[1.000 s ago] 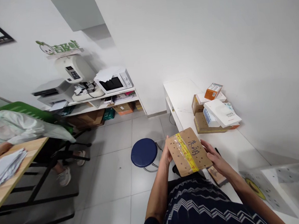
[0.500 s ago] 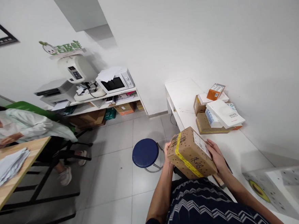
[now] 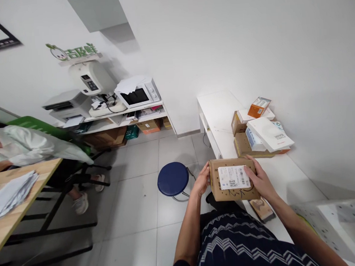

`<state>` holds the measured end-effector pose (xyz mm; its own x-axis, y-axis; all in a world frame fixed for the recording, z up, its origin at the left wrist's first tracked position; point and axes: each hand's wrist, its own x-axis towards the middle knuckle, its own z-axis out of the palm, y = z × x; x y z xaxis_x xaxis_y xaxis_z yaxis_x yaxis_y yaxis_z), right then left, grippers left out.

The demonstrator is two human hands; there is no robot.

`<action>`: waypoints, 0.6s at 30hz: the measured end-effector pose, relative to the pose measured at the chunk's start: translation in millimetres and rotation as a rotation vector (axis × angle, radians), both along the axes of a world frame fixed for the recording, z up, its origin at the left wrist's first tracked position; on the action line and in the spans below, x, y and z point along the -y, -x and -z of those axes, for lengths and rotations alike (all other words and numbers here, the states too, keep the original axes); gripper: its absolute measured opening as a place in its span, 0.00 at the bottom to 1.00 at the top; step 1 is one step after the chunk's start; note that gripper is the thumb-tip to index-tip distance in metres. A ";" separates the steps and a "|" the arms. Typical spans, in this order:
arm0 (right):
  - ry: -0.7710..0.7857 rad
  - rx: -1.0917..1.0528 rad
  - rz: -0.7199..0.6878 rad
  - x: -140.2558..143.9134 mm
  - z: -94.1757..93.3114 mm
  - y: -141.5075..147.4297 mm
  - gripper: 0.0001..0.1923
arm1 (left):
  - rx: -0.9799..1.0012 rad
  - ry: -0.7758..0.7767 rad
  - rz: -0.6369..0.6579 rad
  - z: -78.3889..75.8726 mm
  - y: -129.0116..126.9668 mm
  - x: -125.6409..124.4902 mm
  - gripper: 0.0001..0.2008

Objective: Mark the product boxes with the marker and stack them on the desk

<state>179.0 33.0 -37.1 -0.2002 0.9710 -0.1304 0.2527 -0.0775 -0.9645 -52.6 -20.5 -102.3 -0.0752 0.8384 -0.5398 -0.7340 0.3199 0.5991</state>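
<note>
A brown cardboard box (image 3: 216,195) is held up in front of my body, between both hands. Its face with a white shipping label (image 3: 233,177) is turned up toward me, with some black marker writing below the label. My left hand (image 3: 201,181) grips the left end, its fingertips partly hidden behind the box. My right hand (image 3: 259,178) clasps the right end, with the thumb lying over the label's edge. Under my right forearm, a small flat box with a picture on it (image 3: 262,209) lies on the white table (image 3: 285,178).
Stacked parcels (image 3: 242,144), a white power bank box (image 3: 270,133) and an orange box (image 3: 258,107) stand against the wall. A blue stool (image 3: 173,179) is on the floor. At left, a person (image 3: 29,143) sits at a wooden desk (image 3: 27,200); a microwave (image 3: 138,95) stands on a shelf.
The box has been turned in my hands: the label now faces up and the yellow-taped side has rolled out of sight. The small flat box on the table shows more.
</note>
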 end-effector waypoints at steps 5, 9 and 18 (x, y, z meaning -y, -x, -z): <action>-0.150 -0.001 -0.133 15.2 9.9 6.9 0.36 | 0.061 -0.003 0.037 -5.2 1.9 -0.5 0.31; -0.234 0.025 -0.213 22.3 19.8 5.0 0.37 | 0.144 -0.041 0.046 -13.1 4.0 1.3 0.33; -0.309 0.001 -0.372 19.9 28.3 -7.0 0.34 | 0.259 0.012 0.037 -11.5 1.9 -2.0 0.32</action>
<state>186.0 13.1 -65.4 -0.5415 0.8268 0.1522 0.2096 0.3080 -0.9280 -54.5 -18.5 -90.7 0.0972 0.8312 -0.5474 -0.8501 0.3554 0.3886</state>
